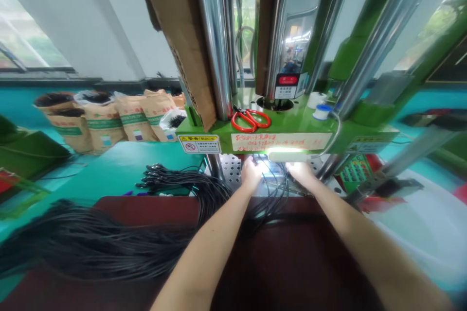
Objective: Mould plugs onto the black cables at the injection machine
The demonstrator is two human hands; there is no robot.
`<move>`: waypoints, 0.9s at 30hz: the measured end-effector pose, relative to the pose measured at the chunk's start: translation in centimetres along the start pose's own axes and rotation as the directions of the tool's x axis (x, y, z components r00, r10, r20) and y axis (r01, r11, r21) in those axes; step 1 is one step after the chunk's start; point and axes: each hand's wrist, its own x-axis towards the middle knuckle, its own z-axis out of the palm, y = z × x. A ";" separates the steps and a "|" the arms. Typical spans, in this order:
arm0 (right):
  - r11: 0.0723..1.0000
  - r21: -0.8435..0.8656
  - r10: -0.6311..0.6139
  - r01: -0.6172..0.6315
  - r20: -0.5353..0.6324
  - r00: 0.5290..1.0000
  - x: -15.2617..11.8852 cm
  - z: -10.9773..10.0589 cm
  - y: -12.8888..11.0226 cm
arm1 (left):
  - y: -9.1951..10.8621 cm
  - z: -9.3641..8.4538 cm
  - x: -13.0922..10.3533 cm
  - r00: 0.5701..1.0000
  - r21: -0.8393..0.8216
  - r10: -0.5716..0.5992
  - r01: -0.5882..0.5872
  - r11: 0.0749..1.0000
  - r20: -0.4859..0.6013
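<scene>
Both of my arms reach under the green press head to a brightly lit metal mould (274, 170). My left hand (251, 174) is closed at the mould's left edge. On the opposite edge my right hand (301, 175) also has its fingers curled in; glare washes out the fingertips of both. Several thin black cables (272, 197) run from the mould toward me, between my forearms. Left of my left hand, a bundle of black cables (211, 189) with connector ends lies across the table edge.
Red-handled scissors (251, 120) and a white-and-blue spool (321, 112) lie on the press ledge (226, 143). A lamp (287, 155) hangs over my hands. A larger cable heap (91, 243) covers the left. Paper sacks (102, 121) stand behind; a button panel (354, 175) is at right.
</scene>
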 end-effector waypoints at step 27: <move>0.980 -0.136 -0.133 0.147 0.103 0.986 0.7 -1.1 -2.2 | 2.2 0.2 -1.7 0.899 0.753 0.421 -0.360 0.551 0.122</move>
